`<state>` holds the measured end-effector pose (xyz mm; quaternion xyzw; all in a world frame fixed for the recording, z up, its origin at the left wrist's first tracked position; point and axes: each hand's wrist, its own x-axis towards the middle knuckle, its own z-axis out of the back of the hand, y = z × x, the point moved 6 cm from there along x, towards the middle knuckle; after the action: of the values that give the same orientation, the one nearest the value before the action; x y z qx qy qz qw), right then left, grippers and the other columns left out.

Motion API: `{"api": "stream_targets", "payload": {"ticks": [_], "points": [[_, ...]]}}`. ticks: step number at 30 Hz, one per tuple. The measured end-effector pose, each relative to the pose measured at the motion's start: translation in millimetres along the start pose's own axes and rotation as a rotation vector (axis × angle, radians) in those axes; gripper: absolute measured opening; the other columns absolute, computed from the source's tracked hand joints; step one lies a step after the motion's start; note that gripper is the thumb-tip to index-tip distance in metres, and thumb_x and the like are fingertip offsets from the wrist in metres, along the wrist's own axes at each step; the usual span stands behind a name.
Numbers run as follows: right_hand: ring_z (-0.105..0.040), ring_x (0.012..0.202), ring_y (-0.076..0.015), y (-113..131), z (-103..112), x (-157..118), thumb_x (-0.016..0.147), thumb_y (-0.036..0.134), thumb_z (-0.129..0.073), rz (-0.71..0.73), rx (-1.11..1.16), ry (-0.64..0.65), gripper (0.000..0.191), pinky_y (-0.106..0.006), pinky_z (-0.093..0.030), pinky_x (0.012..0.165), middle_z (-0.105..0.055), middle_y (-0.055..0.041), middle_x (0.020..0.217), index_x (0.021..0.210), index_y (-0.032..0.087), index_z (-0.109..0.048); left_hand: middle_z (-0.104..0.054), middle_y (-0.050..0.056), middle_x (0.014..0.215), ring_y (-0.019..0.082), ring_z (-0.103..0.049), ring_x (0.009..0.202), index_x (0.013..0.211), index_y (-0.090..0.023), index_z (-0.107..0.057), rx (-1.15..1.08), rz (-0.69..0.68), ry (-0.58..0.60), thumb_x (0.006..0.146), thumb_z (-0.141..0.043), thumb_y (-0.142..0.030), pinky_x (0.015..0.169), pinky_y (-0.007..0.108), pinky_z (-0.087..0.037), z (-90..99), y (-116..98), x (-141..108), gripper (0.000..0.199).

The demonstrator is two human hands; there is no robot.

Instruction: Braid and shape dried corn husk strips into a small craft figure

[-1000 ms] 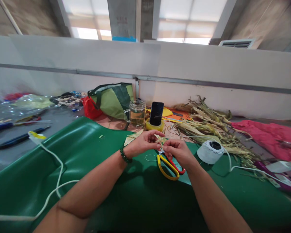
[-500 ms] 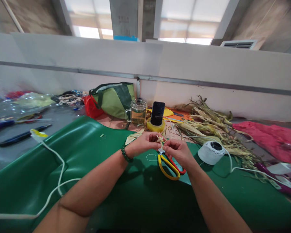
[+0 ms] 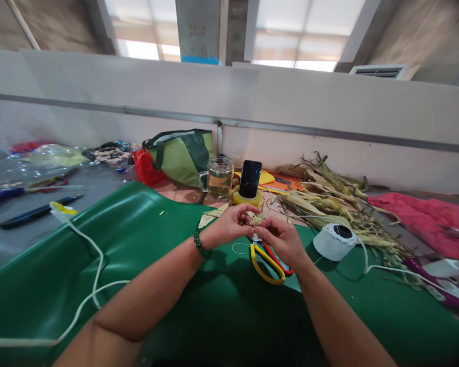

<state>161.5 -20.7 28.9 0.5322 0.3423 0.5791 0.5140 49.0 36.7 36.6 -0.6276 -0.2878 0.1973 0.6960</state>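
Observation:
Over the green mat (image 3: 168, 316), my left hand (image 3: 233, 224) and my right hand (image 3: 285, 240) meet with their fingertips close together. Between them they pinch a small, pale yellowish piece of corn husk (image 3: 257, 219), partly covered by the fingers. My left thumb and forefinger are curled round its left side; my right fingers press at its lower right. Just below lie scissors (image 3: 271, 259) with one yellow and one red handle, their blades mostly hidden under my hands. A loop of thin thread (image 3: 240, 248) lies left of the scissors.
To the right stand a white thread roll (image 3: 333, 243) and a heap of dried corn husks (image 3: 329, 196). Behind my hands are a phone (image 3: 250, 178) on a yellow tape roll and a glass mug (image 3: 220, 178). A white cable (image 3: 98, 255) crosses the mat's left side.
My fingers have shifted slightly around the husk piece, and more of its pale, ruffled top now shows. The left fingers have lifted a little. The scissors have stayed in place.

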Motion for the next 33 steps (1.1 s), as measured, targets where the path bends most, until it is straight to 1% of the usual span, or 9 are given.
{"api": "stream_targets", "payload": {"ticks": [3,7,10,14,18,23,26,30,33], "points": [[-0.048,0.048,-0.0093,-3,-4,1,0.066,0.055,-0.071,-0.055,0.116,0.051,0.039,-0.023,-0.042,0.047,-0.055,0.0027,0.054,0.063,0.018,-0.059,-0.05,-0.006,0.062,0.008,-0.053,0.06,0.104,-0.011,-0.055,0.014,-0.013,0.023,0.063,-0.073,-0.018,0.06,0.022,-0.045,-1.6,-3,-2,0.045],[-0.046,0.045,-0.0046,-16,-13,0,0.059,0.05,-0.079,-0.292,0.416,0.199,0.039,-0.016,-0.039,0.043,-0.054,0.004,0.055,0.064,0.015,-0.062,-0.053,-0.004,0.068,0.009,-0.053,0.064,0.11,-0.011,-0.056,0.036,-0.054,0.036,0.065,-0.074,-0.02,0.061,0.022,-0.045,-1.6,-6,-3,0.049],[-0.043,0.041,-0.0016,-21,-16,-2,0.058,0.042,-0.083,-0.416,0.55,0.262,0.036,-0.013,-0.038,0.041,-0.055,0.0047,0.055,0.066,0.014,-0.062,-0.054,-0.003,0.07,0.009,-0.054,0.066,0.114,-0.012,-0.056,0.023,-0.08,0.042,0.065,-0.075,-0.022,0.062,0.022,-0.044,-0.6,-6,-2,0.053],[-0.035,0.037,-0.0003,-21,-21,-5,0.057,0.041,-0.084,-0.483,0.679,0.322,0.036,-0.011,-0.033,0.034,-0.048,0.0074,0.049,0.068,0.014,-0.063,-0.055,-0.002,0.07,0.009,-0.053,0.065,0.117,-0.013,-0.056,0.017,-0.149,0.063,0.068,-0.074,-0.026,0.06,0.02,-0.043,-1.4,-8,-2,0.054],[-0.028,0.036,-0.0001,-20,-29,-8,0.058,0.039,-0.084,-0.514,0.771,0.341,0.036,-0.01,-0.027,0.031,-0.042,0.0093,0.046,0.065,0.014,-0.058,-0.052,-0.003,0.068,0.008,-0.049,0.063,0.115,-0.014,-0.058,0.069,-0.21,0.011,0.07,-0.073,-0.027,0.058,0.019,-0.041,-0.4,-15,-5,0.049],[-0.026,0.037,-0.0003,-19,-33,-9,0.06,0.037,-0.083,-0.511,0.794,0.332,0.036,-0.01,-0.024,0.031,-0.041,0.0095,0.049,0.066,0.016,-0.055,-0.053,-0.002,0.067,0.008,-0.049,0.062,0.111,-0.012,-0.061,0.069,-0.2,-0.01,0.07,-0.074,-0.031,0.059,0.02,-0.042,-0.5,-16,-6,0.047],[-0.028,0.037,-0.0006,-21,-25,-5,0.058,0.044,-0.083,-0.47,0.713,0.24,0.041,-0.012,-0.026,0.033,-0.042,0.0093,0.049,0.065,0.016,-0.054,-0.058,0.0,0.073,0.009,-0.053,0.066,0.109,-0.013,-0.061,-0.013,-0.155,0.003,0.067,-0.076,-0.033,0.063,0.021,-0.044,0.2,-12,-4,0.049],[-0.035,0.039,-0.0026,-18,0,2,0.059,0.055,-0.077,-0.253,0.519,-0.043,0.046,-0.016,-0.031,0.038,-0.046,0.0074,0.051,0.062,0.017,-0.051,-0.058,-0.002,0.071,0.008,-0.054,0.065,0.109,-0.013,-0.061,-0.079,-0.089,0.011,0.063,-0.08,-0.03,0.063,0.021,-0.044,2.1,-7,-1,0.053],[-0.042,0.043,-0.0058,-9,2,2,0.062,0.06,-0.073,-0.132,0.314,-0.04,0.046,-0.02,-0.035,0.043,-0.05,0.0051,0.052,0.062,0.018,-0.055,-0.055,-0.003,0.068,0.007,-0.052,0.063,0.109,-0.014,-0.06,-0.083,-0.098,-0.009,0.063,-0.08,-0.027,0.062,0.02,-0.043,3.1,-7,-1,0.052]]}}
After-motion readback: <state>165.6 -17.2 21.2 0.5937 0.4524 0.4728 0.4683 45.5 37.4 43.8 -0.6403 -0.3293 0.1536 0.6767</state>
